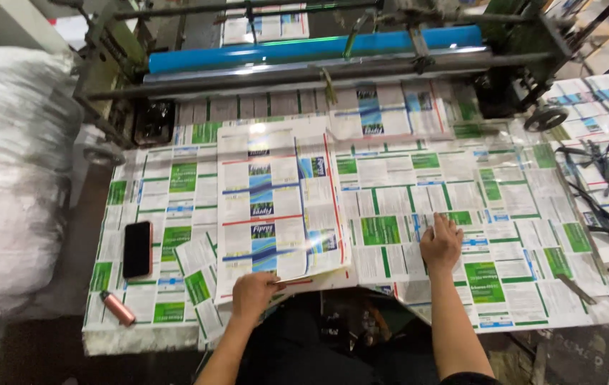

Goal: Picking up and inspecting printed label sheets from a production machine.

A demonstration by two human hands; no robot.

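Left hand (253, 294) is pinching the near edge of my glossy stack of blue-and-white printed label sheets (279, 203) at counter (140, 335) centre; right hand (440, 242) is pressing flat, fingers spread, on green-and-white printed sheets (461, 192) beside it.

Phone (137, 249): black, lying flat at nine o'clock on the surface.
Lighter (117, 308): pink, at seven o'clock, near the phone.
Roller (315, 48): blue, across twelve o'clock.
Sack (12, 178): white, far at nine o'clock.

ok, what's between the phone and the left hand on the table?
Head view: between the phone and the left hand lie only loose green-and-white printed sheets, overlapping. The pink lighter sits below that line.
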